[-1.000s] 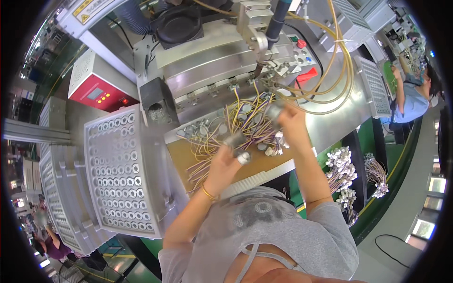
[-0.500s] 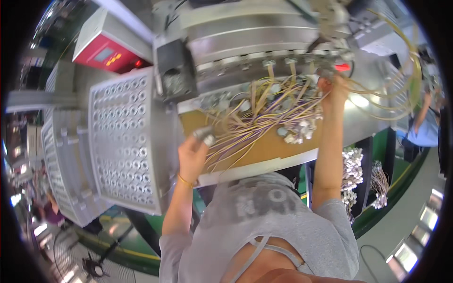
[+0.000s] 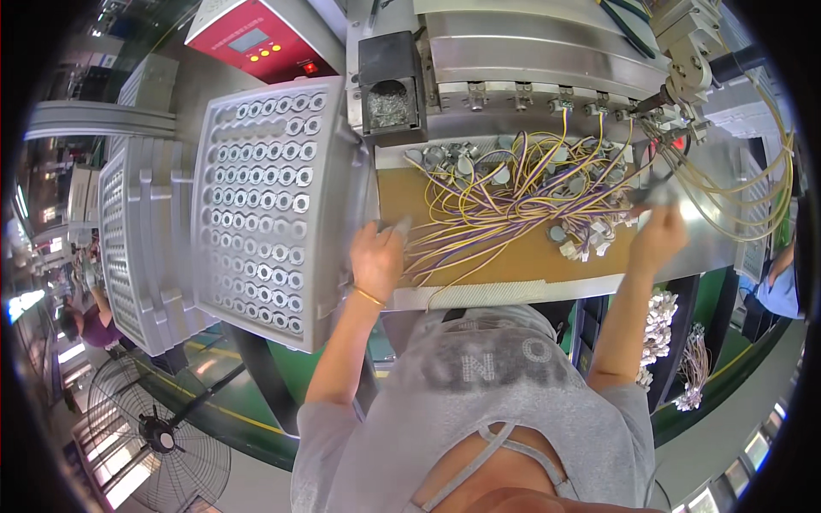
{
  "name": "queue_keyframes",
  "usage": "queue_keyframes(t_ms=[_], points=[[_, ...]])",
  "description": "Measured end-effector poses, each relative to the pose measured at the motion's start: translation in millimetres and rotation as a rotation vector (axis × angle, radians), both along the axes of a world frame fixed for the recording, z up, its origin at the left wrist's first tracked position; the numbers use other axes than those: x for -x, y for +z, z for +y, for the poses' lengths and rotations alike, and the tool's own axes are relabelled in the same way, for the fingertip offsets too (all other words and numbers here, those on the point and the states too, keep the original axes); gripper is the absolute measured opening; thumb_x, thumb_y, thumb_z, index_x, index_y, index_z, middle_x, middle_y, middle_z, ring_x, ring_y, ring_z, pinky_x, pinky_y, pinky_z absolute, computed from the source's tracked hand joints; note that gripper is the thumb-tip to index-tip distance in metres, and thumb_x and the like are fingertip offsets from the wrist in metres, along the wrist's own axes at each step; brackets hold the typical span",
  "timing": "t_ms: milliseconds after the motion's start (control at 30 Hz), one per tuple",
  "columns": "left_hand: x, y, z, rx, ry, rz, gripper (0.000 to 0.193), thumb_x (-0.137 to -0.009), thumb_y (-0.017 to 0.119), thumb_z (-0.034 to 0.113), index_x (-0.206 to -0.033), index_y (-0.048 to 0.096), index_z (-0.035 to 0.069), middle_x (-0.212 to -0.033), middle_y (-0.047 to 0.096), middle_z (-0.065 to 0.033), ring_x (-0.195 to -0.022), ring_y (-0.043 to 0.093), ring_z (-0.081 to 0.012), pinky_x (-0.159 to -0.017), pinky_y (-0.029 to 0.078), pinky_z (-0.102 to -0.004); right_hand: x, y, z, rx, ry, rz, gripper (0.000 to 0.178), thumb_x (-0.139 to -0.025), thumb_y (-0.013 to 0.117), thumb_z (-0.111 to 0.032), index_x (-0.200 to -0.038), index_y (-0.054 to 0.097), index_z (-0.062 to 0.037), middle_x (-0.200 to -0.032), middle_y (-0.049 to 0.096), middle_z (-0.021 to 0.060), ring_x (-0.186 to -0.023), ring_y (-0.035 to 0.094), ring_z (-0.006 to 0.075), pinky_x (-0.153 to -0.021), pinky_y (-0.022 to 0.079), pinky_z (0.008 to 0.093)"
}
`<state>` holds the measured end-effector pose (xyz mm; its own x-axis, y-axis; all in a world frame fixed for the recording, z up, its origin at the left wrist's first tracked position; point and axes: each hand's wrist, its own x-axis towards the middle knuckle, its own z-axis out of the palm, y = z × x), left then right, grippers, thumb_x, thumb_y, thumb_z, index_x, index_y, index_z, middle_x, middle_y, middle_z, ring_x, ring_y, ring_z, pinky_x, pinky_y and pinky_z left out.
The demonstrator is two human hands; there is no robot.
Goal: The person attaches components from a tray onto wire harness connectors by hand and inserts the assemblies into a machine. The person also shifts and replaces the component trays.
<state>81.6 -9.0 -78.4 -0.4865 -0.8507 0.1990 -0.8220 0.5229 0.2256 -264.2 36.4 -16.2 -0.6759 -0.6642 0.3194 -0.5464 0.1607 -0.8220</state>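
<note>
My left hand (image 3: 377, 259), with a thin yellow band at the wrist, is closed beside the left end of a bundle of yellow and purple wires (image 3: 479, 231). Something small and greyish shows at its fingertips, too blurred to name. The wires spread over a brown work board (image 3: 402, 195), with small round metal parts (image 3: 462, 162) and white connectors (image 3: 586, 244) among them. My right hand (image 3: 660, 238) is closed to the right of the bundle, below the metal fixture head (image 3: 684, 90). A dark, blurred shape sits at its fingertips; I cannot make out what it is.
A grey tray (image 3: 329, 214) of ring-shaped parts stands left of the board, behind it a red-fronted control box (image 3: 265, 43). A black bin (image 3: 392, 85) and a metal rail (image 3: 513, 56) border the far side. Pale tubing (image 3: 774, 197) loops at right; a fan (image 3: 162, 432) stands lower left.
My right hand has come back from the fixture toward me and to the right. My left hand stays by the wire ends. The whole view has shifted, and more of the tray shows.
</note>
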Motion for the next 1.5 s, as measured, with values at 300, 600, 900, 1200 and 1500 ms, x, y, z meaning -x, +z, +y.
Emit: queue_keyframes(t_ms=[300,600,900,1200,1500], points=[[16,61,-13,0.169,-0.085,0.477,0.032,-0.058,0.062,0.0,-0.09,0.061,0.002,-0.072,0.058,-0.0132,-0.062,0.054,-0.0257,-0.06,0.046,-0.0309,-149,-1,-56,0.302,1.016,0.347,0.024,-0.062,0.062,-0.002,-0.085,0.058,0.0022,-0.072,0.054,0.0113,-0.063,0.055,0.0263,-0.053,0.045,0.0317],[14,81,-14,0.059,-0.109,0.493,0.023,-0.056,0.062,-0.003,-0.079,0.059,0.0,-0.063,0.049,-0.0083,-0.052,0.048,-0.0233,-0.047,0.04,-0.029,-144,-16,-57,0.16,1.209,0.096,0.013,-0.061,0.058,0.002,-0.068,0.047,0.0006,-0.063,0.043,0.0094,-0.055,0.047,0.0223,-0.048,0.038,0.0321],[-76,60,-155,0.298,0.185,0.339,0.023,-0.069,0.061,0.013,-0.089,0.056,0.002,-0.08,0.056,-0.015,-0.076,0.053,-0.0313,-0.065,0.043,-0.038,-133,3,-68,-0.011,1.0,-0.128,0.012,-0.066,0.057,-0.003,-0.078,0.056,-0.001,-0.059,0.047,0.0076,-0.049,0.046,0.0148,-0.044,0.035,0.0261],[-166,40,-233,0.112,0.742,-0.122,0.046,-0.08,0.054,0.037,-0.112,0.052,0.003,-0.107,0.055,-0.0174,-0.089,0.058,-0.029,-0.07,0.048,-0.0389,-139,8,-58,0.014,0.983,-0.272,0.014,-0.068,0.061,-0.009,-0.075,0.054,0.0,-0.058,0.05,0.0098,-0.052,0.048,0.0153,-0.051,0.041,0.028],[19,81,-21,-0.772,0.255,1.237,0.029,-0.078,0.056,0.004,-0.106,0.054,0.001,-0.093,0.059,-0.0056,-0.075,0.057,-0.0108,-0.064,0.046,-0.0229,-132,6,-60,-0.227,1.01,-0.443,0.01,-0.071,0.059,-0.005,-0.08,0.059,-0.0006,-0.063,0.054,-0.0015,-0.056,0.045,0.002,-0.049,0.039,0.0197]])
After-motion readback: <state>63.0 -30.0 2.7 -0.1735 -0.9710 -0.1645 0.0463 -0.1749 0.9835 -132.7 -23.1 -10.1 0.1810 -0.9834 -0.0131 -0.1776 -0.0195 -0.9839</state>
